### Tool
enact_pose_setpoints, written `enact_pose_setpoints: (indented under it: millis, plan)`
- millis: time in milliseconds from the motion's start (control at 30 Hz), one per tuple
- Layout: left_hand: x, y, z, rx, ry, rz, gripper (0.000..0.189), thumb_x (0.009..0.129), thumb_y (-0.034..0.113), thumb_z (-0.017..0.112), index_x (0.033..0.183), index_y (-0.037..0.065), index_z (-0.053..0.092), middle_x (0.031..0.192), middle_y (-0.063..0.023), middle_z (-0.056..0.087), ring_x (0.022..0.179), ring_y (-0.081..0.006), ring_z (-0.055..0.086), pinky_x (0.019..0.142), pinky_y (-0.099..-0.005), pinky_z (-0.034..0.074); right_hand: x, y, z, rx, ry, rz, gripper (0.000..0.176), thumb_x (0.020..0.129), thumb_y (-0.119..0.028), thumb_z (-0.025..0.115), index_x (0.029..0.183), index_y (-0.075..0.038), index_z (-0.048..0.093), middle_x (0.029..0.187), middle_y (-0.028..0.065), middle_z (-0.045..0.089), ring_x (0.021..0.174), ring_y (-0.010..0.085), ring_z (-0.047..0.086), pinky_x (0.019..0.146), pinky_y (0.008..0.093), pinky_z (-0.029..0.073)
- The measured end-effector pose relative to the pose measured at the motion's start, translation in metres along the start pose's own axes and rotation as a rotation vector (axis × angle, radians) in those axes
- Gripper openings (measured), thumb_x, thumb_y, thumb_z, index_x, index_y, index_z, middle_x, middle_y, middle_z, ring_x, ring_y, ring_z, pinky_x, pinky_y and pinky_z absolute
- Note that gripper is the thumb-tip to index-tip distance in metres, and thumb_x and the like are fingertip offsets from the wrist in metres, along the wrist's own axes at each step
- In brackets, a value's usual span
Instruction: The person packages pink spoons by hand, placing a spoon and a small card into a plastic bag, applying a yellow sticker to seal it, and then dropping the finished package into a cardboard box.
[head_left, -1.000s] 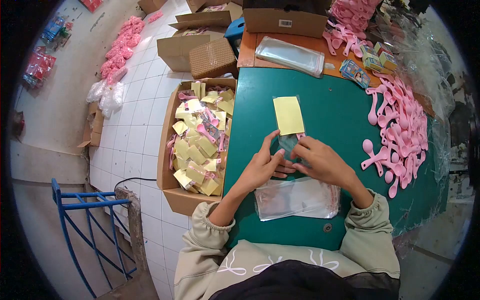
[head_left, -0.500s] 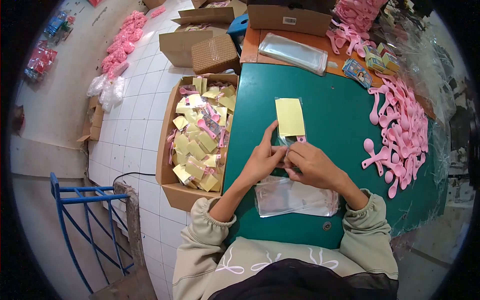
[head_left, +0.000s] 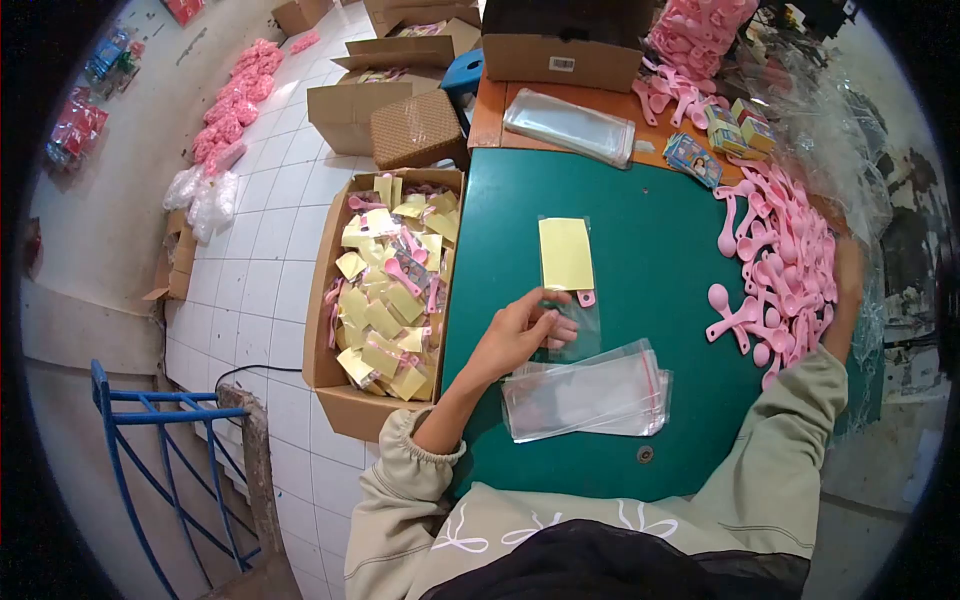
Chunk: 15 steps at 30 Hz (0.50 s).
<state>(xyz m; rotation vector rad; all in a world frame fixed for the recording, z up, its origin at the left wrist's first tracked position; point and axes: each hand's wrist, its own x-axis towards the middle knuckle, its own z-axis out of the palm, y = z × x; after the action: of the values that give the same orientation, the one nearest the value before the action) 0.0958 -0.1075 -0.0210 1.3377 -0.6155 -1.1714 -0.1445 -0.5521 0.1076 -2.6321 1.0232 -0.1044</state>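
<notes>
The clear plastic bag (head_left: 585,338) with the yellow card (head_left: 567,255) lies flat on the green tabletop (head_left: 660,245) and serves as the clock centre, 12 o'clock pointing away from the person. The card occupies the far part of the bag; the end of a pink spoon handle (head_left: 586,298) projects at its 5 o'clock corner. The left hand (head_left: 527,328) is at the near part of the bag, palm inward, fingers loosely bent over the film; whether the fingertips pinch it cannot be told. The right hand (head_left: 849,262) is at 3 o'clock, at the outer side of the pile of pink spoons (head_left: 785,262); it is largely hidden, and its grip cannot be determined. At 6 o'clock, near the bag, lies a fanned stack of clear bags (head_left: 585,398) with a red strip at the right end. At 9 o'clock, beside the tabletop, an open carton (head_left: 348,412) contains packed spoons and yellow cards. At 12 o'clock, a bundle of clear sleeves (head_left: 570,125) rests on the orange-brown surface (head_left: 490,112). Printed cards (head_left: 692,160) lie between 1 and 2 o'clock.
</notes>
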Motion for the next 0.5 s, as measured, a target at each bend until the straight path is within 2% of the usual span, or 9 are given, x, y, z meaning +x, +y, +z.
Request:
enact_pose_setpoints:
  millis: [33,67,133,200,267,300,367,467,500]
  plan:
    - [0.000,0.000,0.000,0.009,-0.006,0.004,0.028,0.098,0.010,0.038,0.123,0.001,0.045,0.104,-0.0133,0.062,0.095,-0.0179,0.063,0.079,-0.0270,0.051,-0.002,0.004,0.003,-0.218,0.085,0.024,0.024,0.071,-0.002,0.065,0.091,-0.003,0.052,0.085,0.0089,0.051,0.078,0.0197,0.051,0.070,0.0319,0.042]
    - [0.000,0.000,-0.001,0.015,-0.008,0.011,0.026,0.098,0.011,0.038,0.120,0.000,0.048,0.105,-0.0129,0.062,0.095,-0.0175,0.062,0.079,-0.0269,0.051,-0.005,0.007,0.009,-0.306,0.176,-0.003,0.029,0.069,-0.003,0.066,0.094,-0.003,0.051,0.088,0.0097,0.050,0.080,0.0211,0.051,0.072,0.0328,0.042]
    - [0.000,0.000,-0.001,-0.051,-0.033,0.025,0.027,0.098,0.014,0.040,0.115,-0.003,0.051,0.108,-0.0123,0.061,0.099,-0.0163,0.060,0.081,-0.0269,0.051,-0.027,-0.047,0.033,-0.080,0.216,-0.187,0.039,0.067,-0.004,0.069,0.101,-0.004,0.049,0.093,0.0112,0.048,0.085,0.0240,0.051,0.076,0.0346,0.042]
    - [-0.001,0.002,0.002,-0.129,-0.030,0.033,0.027,0.098,0.015,0.041,0.116,-0.002,0.051,0.108,-0.0115,0.061,0.100,-0.0162,0.060,0.082,-0.0272,0.050,-0.056,-0.124,0.071,0.216,0.059,-0.397,0.049,0.065,-0.005,0.071,0.108,-0.005,0.047,0.099,0.0128,0.047,0.089,0.0270,0.051,0.080,0.0364,0.042]
    - [-0.001,0.008,0.005,-0.183,-0.019,0.004,0.027,0.098,0.015,0.041,0.116,-0.001,0.052,0.109,-0.0107,0.060,0.102,-0.0163,0.059,0.084,-0.0276,0.050,-0.078,-0.186,0.118,0.252,-0.035,-0.645,0.059,0.063,-0.006,0.074,0.115,-0.005,0.045,0.105,0.0143,0.045,0.093,0.0299,0.050,0.084,0.0382,0.042]
    - [-0.002,0.011,0.005,-0.201,-0.005,-0.029,0.027,0.098,0.015,0.041,0.116,-0.001,0.052,0.110,-0.0103,0.060,0.103,-0.0165,0.059,0.084,-0.0278,0.050,-0.084,-0.207,0.140,0.210,0.000,-0.760,0.061,0.062,-0.003,0.075,0.115,-0.007,0.045,0.108,0.0148,0.044,0.094,0.0307,0.051,0.083,0.0385,0.045]
    - [-0.003,0.015,0.004,-0.262,0.013,-0.064,0.026,0.098,0.015,0.041,0.116,0.000,0.052,0.111,-0.0098,0.060,0.103,-0.0168,0.059,0.085,-0.0281,0.050,-0.092,-0.230,0.171,0.357,-0.042,-0.697,0.049,0.065,0.000,0.073,0.108,-0.007,0.050,0.105,0.0144,0.046,0.089,0.0302,0.055,0.078,0.0374,0.048]
    - [-0.009,0.017,-0.002,-0.348,0.012,-0.042,0.024,0.098,0.014,0.041,0.116,0.002,0.051,0.110,-0.0093,0.059,0.103,-0.0168,0.059,0.085,-0.0279,0.051,-0.082,-0.221,0.199,0.328,0.150,-0.860,0.032,0.069,0.003,0.070,0.096,-0.005,0.056,0.098,0.0126,0.049,0.081,0.0273,0.057,0.071,0.0338,0.050]
    - [-0.012,0.019,-0.003,-0.347,0.005,-0.019,0.022,0.097,0.012,0.042,0.115,0.003,0.051,0.108,-0.0090,0.060,0.103,-0.0166,0.059,0.085,-0.0276,0.051,-0.082,-0.221,0.200,0.374,0.142,-0.831,0.027,0.071,0.002,0.068,0.094,-0.004,0.056,0.096,0.0127,0.049,0.080,0.0274,0.057,0.070,0.0336,0.050]
